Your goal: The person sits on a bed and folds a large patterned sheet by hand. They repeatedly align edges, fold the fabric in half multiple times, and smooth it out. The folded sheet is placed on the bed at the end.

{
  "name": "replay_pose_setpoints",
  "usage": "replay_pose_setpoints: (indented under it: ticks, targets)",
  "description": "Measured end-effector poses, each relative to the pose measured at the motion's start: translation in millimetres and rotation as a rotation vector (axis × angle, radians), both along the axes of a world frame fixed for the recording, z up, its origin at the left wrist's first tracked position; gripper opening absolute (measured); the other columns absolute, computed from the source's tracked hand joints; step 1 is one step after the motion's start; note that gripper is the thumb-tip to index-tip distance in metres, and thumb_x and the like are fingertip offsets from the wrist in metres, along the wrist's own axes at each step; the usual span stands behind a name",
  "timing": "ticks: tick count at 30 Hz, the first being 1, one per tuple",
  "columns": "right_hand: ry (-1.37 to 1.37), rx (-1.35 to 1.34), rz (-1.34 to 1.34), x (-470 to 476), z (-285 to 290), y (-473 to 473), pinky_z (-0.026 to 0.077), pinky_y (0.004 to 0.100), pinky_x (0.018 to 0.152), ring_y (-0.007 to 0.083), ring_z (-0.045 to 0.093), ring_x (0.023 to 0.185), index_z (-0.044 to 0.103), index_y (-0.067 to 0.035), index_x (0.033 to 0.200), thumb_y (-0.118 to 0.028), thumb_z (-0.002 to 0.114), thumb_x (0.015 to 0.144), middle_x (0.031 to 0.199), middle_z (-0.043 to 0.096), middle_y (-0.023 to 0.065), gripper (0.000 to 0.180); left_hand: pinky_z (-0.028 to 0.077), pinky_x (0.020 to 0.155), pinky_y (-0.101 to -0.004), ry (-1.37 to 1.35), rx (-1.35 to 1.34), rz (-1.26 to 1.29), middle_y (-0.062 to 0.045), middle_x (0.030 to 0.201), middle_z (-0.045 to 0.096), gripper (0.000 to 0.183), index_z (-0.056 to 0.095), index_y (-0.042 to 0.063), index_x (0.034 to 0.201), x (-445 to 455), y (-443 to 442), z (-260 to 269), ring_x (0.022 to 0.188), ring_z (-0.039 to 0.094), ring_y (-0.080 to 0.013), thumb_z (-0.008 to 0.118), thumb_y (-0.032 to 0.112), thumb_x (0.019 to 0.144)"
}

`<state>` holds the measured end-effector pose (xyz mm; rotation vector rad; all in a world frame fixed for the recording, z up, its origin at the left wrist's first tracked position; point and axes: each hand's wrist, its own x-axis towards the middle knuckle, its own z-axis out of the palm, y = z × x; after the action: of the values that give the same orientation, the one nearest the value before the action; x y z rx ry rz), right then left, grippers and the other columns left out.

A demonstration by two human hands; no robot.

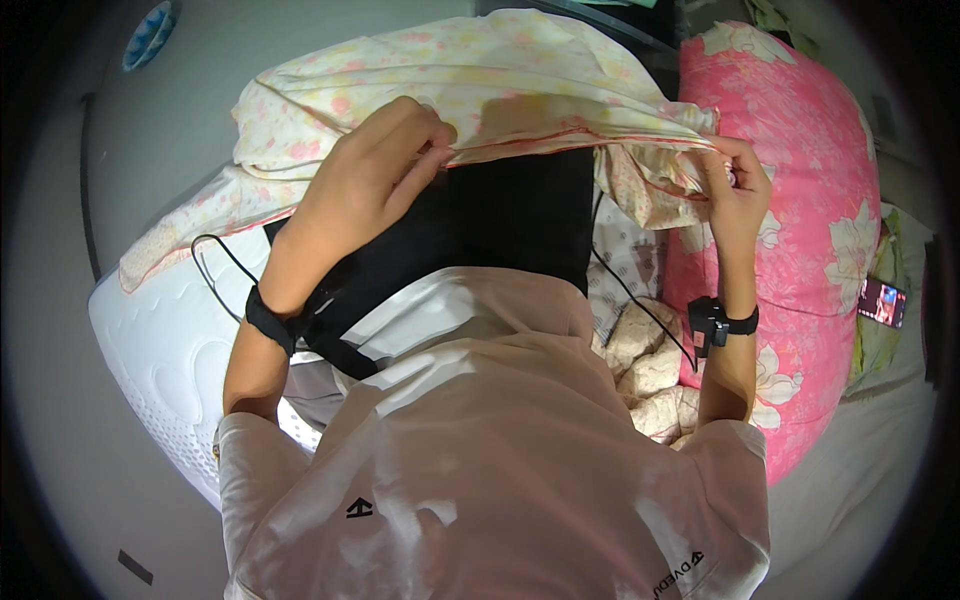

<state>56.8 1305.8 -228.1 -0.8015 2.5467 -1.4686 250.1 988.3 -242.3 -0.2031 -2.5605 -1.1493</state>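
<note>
A thin floral cloth (450, 75) with a red stitched edge lies spread in front of me, hanging partly over my black-covered lap. My left hand (375, 165) pinches the red edge near its middle between thumb and fingers. Farther right, my right hand (739, 176) grips the same edge close to a corner, and a bunched fold of the cloth hangs beside it. Between the two hands the edge is drawn nearly straight. The cloth's left end trails down onto a white quilted mattress (172, 337). Both wrists wear black straps, the right one with a small device (706, 327).
A large pink floral bundle (810, 225) stands at the right, with a lit phone (882, 302) beyond it. Crumpled beige fabric (652, 352) lies by my right forearm. Black cables run near both wrists. A blue patterned object (149, 36) is at the upper left on the grey floor.
</note>
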Motion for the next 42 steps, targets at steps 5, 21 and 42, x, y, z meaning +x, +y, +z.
replay_pose_setpoints:
  ticks: [5,21,42]
  targets:
    - [-0.072,0.014,-0.010,-7.1,-10.6,8.2,0.046,0.0212,0.072,0.0084,0.060,0.081,0.064,0.002,0.099,-0.005,0.061,0.090,0.088,0.066,0.0042,0.012,0.048,0.068,-0.0383,-0.082,-0.148,-0.063,-0.013,0.089,0.056,0.011,0.059,0.002,0.097,9.6,-30.0,-4.9,0.080,0.059,-0.0311,0.059,0.006,0.086]
    - [0.007,0.022,0.000,-22.7,-8.4,6.0,0.043,0.0183,0.067,0.0067,0.057,0.076,0.062,0.002,0.102,-0.010,0.060,0.093,0.088,0.064,0.0033,0.016,0.046,0.072,-0.0333,-0.371,-0.100,-0.027,-0.011,0.080,0.061,0.018,0.059,-0.003,0.089,46.8,-138.4,14.1,0.074,0.055,-0.0219,0.066,0.010,0.078]
    - [-0.131,-0.027,-0.091,-40.9,-57.5,5.9,0.037,0.0162,0.060,0.0013,0.048,0.067,0.065,-0.001,0.099,-0.012,0.062,0.092,0.080,0.061,-0.0029,0.013,0.044,0.077,-0.0436,-0.641,-0.932,0.372,-0.013,0.089,0.063,0.024,0.058,0.006,0.099,309.1,-305.2,-127.2,0.088,0.059,-0.0331,0.050,0.001,0.077]
